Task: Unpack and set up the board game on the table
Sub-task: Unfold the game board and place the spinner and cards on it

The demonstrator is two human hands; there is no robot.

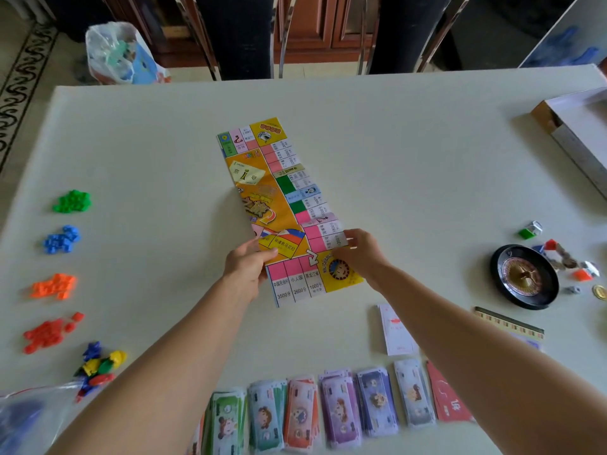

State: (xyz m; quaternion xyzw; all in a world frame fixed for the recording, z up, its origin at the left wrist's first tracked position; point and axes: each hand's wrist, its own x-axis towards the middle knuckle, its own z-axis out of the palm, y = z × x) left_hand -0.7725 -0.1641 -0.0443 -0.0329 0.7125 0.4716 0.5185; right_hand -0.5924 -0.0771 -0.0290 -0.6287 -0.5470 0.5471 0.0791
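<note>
Axis: folded board (262, 182) runs from lower centre toward upper centre of the frame.
Hands: left hand (244, 266) and right hand (363, 254) pinch its near end, one on each edge.

Bare surface (410, 159) lies open on both long sides of the folded game board (282, 205) and beyond its far end. The left margin is lined by green (73, 201), blue (61, 239), orange (54, 286) and red piles of pieces (49, 333); the near edge by play-money stacks (328, 412); the right by a roulette wheel (524, 277), an open box (571, 133) and a card stack (395, 330).
</note>
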